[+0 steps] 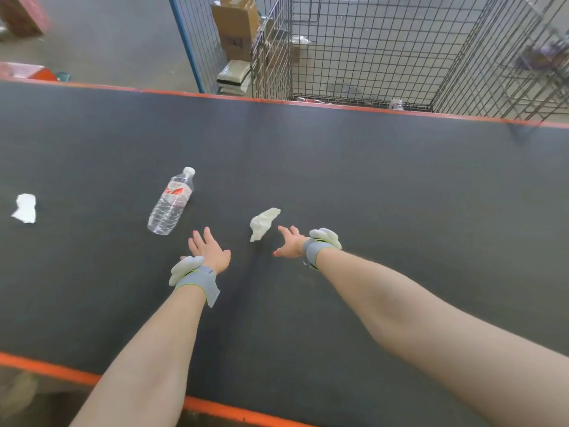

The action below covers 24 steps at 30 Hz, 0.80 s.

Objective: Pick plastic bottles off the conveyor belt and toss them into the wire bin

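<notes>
Over the dark conveyor belt (369,186) both my bare arms reach forward, and neither hand holds anything. My left hand (209,249) is spread with its fingers straight, pointing toward the plastic bottle (171,203), which lies on its side on the belt just beyond and to the left of my fingertips, white cap toward the far edge, not touching my hand. My right hand (291,241) is also loose and empty, fingers out and thumb to the side, just beside a crumpled pale wrapper (263,223) that lies between my two hands. I cannot tell whether either palm touches the belt or hangs above it. Each wrist carries a grey band (197,280) with a white padded piece on it. A white paper scrap (24,208) lies near the left edge of the belt, well apart from the bottle. Beyond the belt's orange far edge stands the wire bin (369,50); a small pale object (396,104) at its bottom may be a bottle, but it is too blurred to say. A cardboard box (237,26) stands behind the mesh to the bin's left.
</notes>
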Each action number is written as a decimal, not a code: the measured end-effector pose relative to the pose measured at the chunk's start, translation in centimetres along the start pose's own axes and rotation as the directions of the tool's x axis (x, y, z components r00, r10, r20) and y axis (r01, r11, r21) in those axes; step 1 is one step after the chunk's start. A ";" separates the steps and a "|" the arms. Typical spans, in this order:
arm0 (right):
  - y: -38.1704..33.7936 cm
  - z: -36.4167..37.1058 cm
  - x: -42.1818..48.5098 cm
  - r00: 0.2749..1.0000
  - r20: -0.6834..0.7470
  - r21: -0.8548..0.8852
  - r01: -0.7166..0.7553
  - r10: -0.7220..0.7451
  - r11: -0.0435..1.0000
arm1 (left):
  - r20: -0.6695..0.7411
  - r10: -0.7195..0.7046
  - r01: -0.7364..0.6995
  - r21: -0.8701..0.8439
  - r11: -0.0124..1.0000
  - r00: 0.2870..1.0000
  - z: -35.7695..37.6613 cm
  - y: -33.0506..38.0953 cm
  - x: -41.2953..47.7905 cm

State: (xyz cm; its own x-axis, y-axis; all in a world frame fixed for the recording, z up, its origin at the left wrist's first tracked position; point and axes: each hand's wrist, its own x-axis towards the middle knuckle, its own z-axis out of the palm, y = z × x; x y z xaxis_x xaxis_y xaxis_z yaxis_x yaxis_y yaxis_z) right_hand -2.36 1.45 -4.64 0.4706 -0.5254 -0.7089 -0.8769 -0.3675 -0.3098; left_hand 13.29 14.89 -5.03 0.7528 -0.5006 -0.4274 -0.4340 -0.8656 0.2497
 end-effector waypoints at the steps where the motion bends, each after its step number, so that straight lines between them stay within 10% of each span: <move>1: -0.2 0.0 0.2 1.000 -0.028 0.041 0.005 -0.004 0.999 | -0.016 -0.006 0.006 -0.014 1.000 1.000 -0.1 -0.3 0.1; 11: -3.2 -1.7 1.6 0.982 -0.188 0.288 0.081 -0.027 0.954 | -0.182 -0.038 -0.011 -0.263 0.965 0.983 -0.1 0.5 1.1; 24: -2.4 -0.3 5.6 0.953 -0.191 0.552 -0.094 0.235 0.829 | -0.042 -0.032 0.023 -0.199 0.980 0.999 2.0 5.4 3.8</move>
State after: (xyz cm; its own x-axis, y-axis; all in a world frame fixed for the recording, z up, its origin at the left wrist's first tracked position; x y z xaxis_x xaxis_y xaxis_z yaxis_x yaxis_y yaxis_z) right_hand 2.38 -0.83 -7.73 0.2608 -0.7334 -0.6277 -0.8250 0.1683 -0.5395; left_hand 12.85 8.33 -7.04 0.7864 -0.4722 -0.3983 -0.3094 -0.8591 0.4077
